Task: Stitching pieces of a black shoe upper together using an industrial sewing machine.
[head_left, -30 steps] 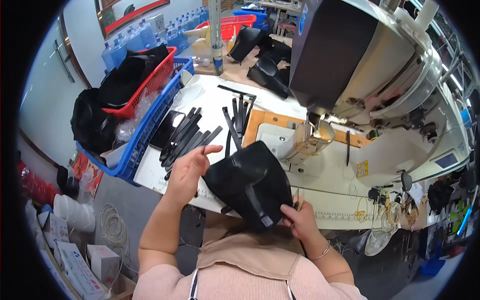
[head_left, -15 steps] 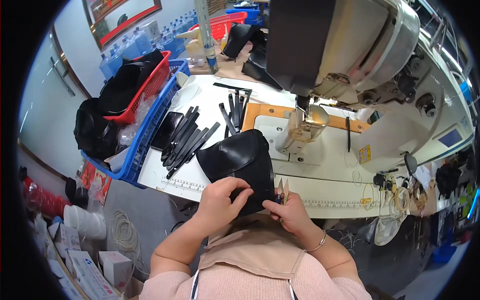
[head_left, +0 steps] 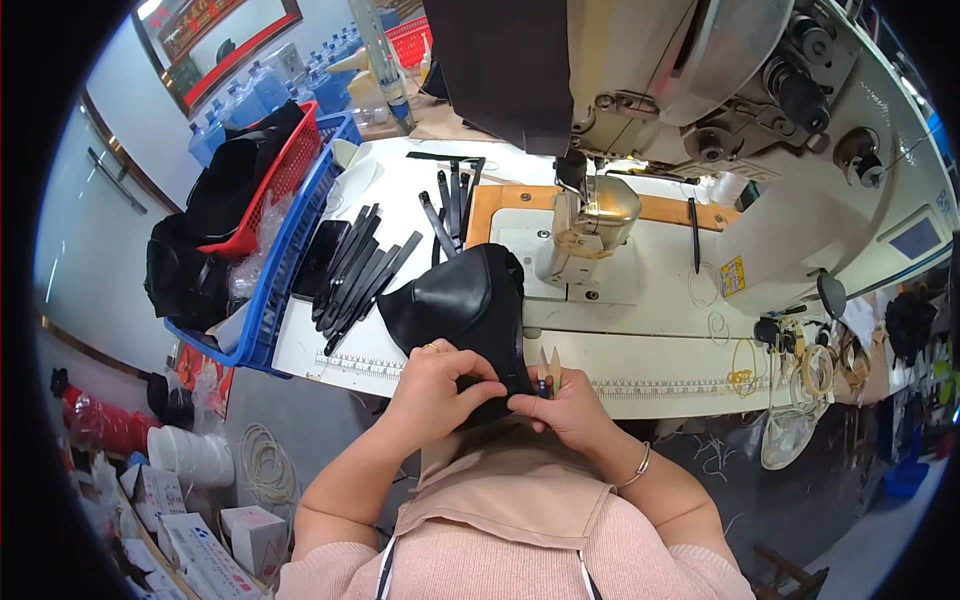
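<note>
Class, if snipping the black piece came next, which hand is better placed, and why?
Probably the right hand: it holds scissors beside the black piece; the left hand shows no tool.

Table (head_left: 650,358): passage runs along front edge, right of right hand (head_left: 570,405); obstructions: black leather piece (head_left: 445,300) left of machine post (head_left: 575,235), machine head (head_left: 625,60) overhanging, black straps (head_left: 352,275) toward left edge, blue basket (head_left: 284,275) along that edge

In the middle of the frame, the person's left grip (head_left: 440,392) is at the lower part of a black piece (head_left: 455,305); beside it, the right grip (head_left: 570,408) holds small scissors (head_left: 555,368), blades upward. Left of centre, black strips (head_left: 372,285) lie on the white bench (head_left: 398,200).
</note>
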Tool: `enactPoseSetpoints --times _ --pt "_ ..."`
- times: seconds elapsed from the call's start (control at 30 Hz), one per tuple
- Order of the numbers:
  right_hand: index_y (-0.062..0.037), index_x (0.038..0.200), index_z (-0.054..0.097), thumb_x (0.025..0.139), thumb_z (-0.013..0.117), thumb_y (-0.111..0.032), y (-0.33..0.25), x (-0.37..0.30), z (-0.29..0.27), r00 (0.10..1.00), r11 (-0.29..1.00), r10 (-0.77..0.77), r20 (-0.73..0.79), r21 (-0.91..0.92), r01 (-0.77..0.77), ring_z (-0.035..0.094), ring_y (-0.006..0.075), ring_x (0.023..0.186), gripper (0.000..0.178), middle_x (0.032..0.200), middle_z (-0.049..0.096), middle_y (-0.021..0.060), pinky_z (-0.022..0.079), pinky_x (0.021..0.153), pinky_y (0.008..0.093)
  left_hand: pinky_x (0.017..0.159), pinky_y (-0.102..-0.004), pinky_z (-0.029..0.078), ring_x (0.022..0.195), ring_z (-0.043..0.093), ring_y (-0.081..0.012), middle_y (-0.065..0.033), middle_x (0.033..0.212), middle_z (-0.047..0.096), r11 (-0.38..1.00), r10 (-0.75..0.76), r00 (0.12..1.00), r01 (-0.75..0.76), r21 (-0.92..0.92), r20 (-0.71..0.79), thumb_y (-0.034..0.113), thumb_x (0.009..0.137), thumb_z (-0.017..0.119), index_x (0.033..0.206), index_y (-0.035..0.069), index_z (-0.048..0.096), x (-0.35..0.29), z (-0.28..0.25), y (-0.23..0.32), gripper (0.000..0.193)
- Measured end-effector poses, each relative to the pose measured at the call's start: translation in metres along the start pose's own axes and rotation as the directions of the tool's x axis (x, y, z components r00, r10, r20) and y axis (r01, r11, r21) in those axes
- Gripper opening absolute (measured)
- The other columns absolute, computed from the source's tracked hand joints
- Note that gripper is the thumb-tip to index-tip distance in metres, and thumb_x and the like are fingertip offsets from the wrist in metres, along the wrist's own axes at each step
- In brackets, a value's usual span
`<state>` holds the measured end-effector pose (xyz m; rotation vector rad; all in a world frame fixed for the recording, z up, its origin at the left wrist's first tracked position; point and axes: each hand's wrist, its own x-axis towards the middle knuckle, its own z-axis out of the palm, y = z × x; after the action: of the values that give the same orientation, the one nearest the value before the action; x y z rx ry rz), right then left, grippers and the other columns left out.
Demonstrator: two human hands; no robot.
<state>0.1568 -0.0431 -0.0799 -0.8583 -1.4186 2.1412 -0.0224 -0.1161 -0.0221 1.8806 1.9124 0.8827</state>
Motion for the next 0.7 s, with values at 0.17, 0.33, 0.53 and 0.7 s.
enactPoseSetpoints --times 0.17,0.33,0.53,0.7 --pt "-0.0019 0.090 0.060 0.079 0.073 -0.009 0.007 -0.003 0.000 0.991 0.990 0.077 0.106 0.105 -0.089 0.051 0.0055 0.052 0.018 0.068 0.056 -0.0006 0.040 0.047 0.0204 0.054 -0.0326 0.039 0.058 0.053 -0.0215 -0.0079 0.065 0.060 0.903 -0.213 0.975 0.172 -0.393 -0.062 0.016 0.073 0.076 0.076 0.006 0.066 -0.005 0.008 -0.003 0.015" --pt "-0.0028 0.093 0.058 0.081 0.072 -0.008 0.005 -0.001 0.000 0.997 0.999 0.037 0.062 0.026 -0.039 0.051 0.0052 0.050 0.020 0.065 0.055 -0.0020 0.040 0.047 0.0202 0.059 -0.0327 0.039 0.061 0.056 -0.0209 -0.0067 0.066 0.061 0.986 -0.105 0.989 0.090 -0.137 -0.101 0.016 0.074 0.075 0.075 0.006 0.064 -0.002 0.011 -0.003 0.015" --pt "-0.0037 0.096 0.058 0.082 0.072 -0.011 0.002 -0.004 0.001 0.999 1.000 -0.015 0.048 0.002 0.015 0.050 0.0045 0.051 0.021 0.065 0.054 -0.0030 0.040 0.047 0.0196 0.063 -0.0330 0.039 0.061 0.057 -0.0202 -0.0040 0.066 0.062 0.984 -0.125 0.980 0.103 -0.147 -0.154 0.016 0.074 0.075 0.073 0.007 0.064 0.002 0.013 0.003 0.015" --pt "-0.0033 0.098 0.060 0.082 0.070 -0.008 -0.001 -0.005 0.001 0.999 1.000 -0.017 0.034 -0.014 0.018 0.050 0.0047 0.051 0.019 0.068 0.057 -0.0019 0.040 0.048 0.0192 0.063 -0.0333 0.039 0.059 0.056 -0.0199 -0.0034 0.065 0.062 0.990 -0.091 0.977 0.069 -0.119 -0.191 0.016 0.073 0.076 0.072 0.007 0.063 0.002 0.015 0.004 0.015"
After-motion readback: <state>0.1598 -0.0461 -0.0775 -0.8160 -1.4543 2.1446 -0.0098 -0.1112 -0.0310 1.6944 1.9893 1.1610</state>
